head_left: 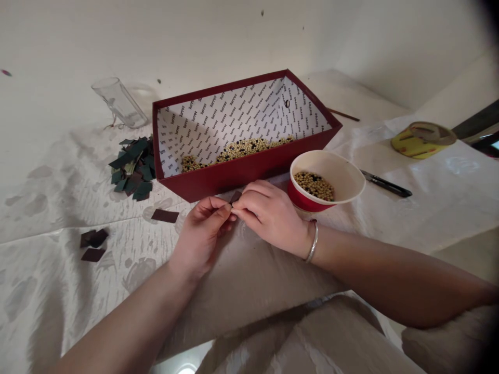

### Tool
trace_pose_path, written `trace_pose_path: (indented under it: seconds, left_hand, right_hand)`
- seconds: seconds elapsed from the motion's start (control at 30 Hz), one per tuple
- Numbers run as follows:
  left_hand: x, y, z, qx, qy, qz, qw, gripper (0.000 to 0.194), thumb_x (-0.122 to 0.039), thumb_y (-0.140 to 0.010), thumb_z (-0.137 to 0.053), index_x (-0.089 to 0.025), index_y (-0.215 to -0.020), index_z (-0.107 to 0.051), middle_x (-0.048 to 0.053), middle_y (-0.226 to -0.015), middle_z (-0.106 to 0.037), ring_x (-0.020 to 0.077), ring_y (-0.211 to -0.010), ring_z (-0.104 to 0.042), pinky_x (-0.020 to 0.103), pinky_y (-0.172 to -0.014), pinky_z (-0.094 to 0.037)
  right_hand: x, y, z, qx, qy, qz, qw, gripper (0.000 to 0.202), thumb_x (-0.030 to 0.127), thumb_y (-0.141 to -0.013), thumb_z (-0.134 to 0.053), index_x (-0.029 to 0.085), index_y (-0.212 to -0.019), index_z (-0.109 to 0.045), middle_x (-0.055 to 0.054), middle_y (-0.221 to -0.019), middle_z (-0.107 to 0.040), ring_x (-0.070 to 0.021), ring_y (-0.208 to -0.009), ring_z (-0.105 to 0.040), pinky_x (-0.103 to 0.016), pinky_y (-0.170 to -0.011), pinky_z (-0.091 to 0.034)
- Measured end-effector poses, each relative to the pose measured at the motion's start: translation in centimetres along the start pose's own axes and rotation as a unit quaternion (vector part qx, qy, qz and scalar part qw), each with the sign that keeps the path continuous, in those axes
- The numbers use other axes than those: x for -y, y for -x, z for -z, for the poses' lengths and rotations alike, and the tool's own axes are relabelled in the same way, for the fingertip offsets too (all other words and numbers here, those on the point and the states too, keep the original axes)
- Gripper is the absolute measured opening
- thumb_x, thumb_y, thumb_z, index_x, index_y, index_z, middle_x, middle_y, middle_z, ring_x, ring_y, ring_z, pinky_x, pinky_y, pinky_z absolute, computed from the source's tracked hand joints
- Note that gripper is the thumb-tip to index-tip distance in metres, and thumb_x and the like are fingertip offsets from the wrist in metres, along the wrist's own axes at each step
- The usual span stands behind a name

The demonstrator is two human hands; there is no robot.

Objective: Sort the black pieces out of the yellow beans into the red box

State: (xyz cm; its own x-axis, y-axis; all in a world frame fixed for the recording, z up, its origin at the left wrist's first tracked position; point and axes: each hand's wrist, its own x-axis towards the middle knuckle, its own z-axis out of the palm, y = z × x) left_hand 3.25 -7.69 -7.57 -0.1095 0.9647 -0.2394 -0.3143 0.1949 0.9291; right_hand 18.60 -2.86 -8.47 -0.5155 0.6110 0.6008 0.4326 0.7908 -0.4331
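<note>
Fingertip to fingertip, my left hand (pixel 206 226) and my right hand (pixel 273 213) pinch a small dark paper piece (pixel 235 197) between them, just in front of the red box (pixel 218 182). Most of the piece is hidden by my fingers. The box has a white printed lining and holds pale and black beads (pixel 245 149). Close to my right hand stands a red and white paper bowl (pixel 351 179) with more beads (pixel 314 186) inside. A single dark brown paper rectangle (pixel 165 215) lies to the left of my left hand.
Dark green paper pieces (pixel 134 163) are heaped left of the box. Several brown pieces (pixel 92 254) lie nearer me. A clear glass (pixel 120 104) leans behind the heap. To the right are a black-handled cutter (pixel 390 185), a yellow tape roll (pixel 417 148) and a thin brown stick (pixel 345 115).
</note>
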Motion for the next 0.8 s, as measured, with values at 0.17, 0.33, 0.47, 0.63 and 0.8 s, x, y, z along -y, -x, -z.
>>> trace_pose_path:
  seconds: [0.17,0.33,0.47,0.63,0.8]
  left_hand:
    - [-0.1,0.0,0.0,-0.012,-0.022,-0.006,1.0,0.011,-0.023,-0.071,-0.076,-0.018,-0.068,-0.067,0.001,-0.064,-0.065,0.0095,-0.059,-0.053,0.021,-0.058,-0.041]
    - [0.0,-0.5,0.3,-0.047,-0.002,0.002,0.999,0.014,-0.023,-0.068,-0.077,-0.018,-0.067,-0.064,-0.001,-0.061,-0.064,0.0082,-0.056,-0.052,0.019,-0.053,-0.04]
    - [0.1,-0.8,0.2,-0.066,0.001,0.001,0.998,0.016,-0.023,-0.066,-0.079,-0.018,-0.066,-0.063,-0.002,-0.059,-0.063,0.008,-0.056,-0.052,0.018,-0.054,-0.041]
    - [0.0,-0.8,0.0,-0.082,-0.008,0.008,0.997,0.019,-0.024,-0.062,-0.081,-0.018,-0.067,-0.064,-0.002,-0.059,-0.063,0.0087,-0.057,-0.054,0.017,-0.053,-0.041]
    - [-0.1,-0.8,0.1,-0.09,-0.01,0.016,0.996,0.022,-0.025,-0.059,-0.083,-0.018,-0.067,-0.064,-0.002,-0.062,-0.063,0.009,-0.061,-0.056,0.017,-0.054,-0.042]
  right_hand:
    - [-0.2,-0.3,0.7,-0.055,-0.001,-0.028,0.998,0.018,0.022,-0.093,-0.054,0.02,-0.076,-0.059,-0.003,-0.078,-0.062,-0.0171,-0.078,-0.057,-0.031,-0.073,-0.046]
    - [0.6,-0.7,3.4,-0.207,-0.003,0.04,0.977,0.01,0.014,-0.087,-0.059,0.023,-0.083,-0.059,0.001,-0.077,-0.064,-0.016,-0.077,-0.06,-0.032,-0.071,-0.048]
    - [0.2,-0.7,6.4,-0.371,0.025,0.015,0.928,0.006,0.017,-0.084,-0.059,0.023,-0.083,-0.059,0.0,-0.075,-0.057,-0.0173,-0.074,-0.057,-0.036,-0.07,-0.046]
    - [-2.2,-1.0,8.0,-0.482,0.066,-0.02,0.873,0.011,0.013,-0.087,-0.055,0.024,-0.087,-0.055,-0.002,-0.089,-0.048,-0.0187,-0.096,-0.056,-0.036,-0.084,-0.044]
    - [-2.9,-1.4,7.9,-0.544,0.022,-0.009,0.839,0.024,0.003,-0.079,-0.05,0.021,-0.092,-0.058,-0.003,-0.094,-0.05,-0.0179,-0.098,-0.053,-0.035,-0.084,-0.042]
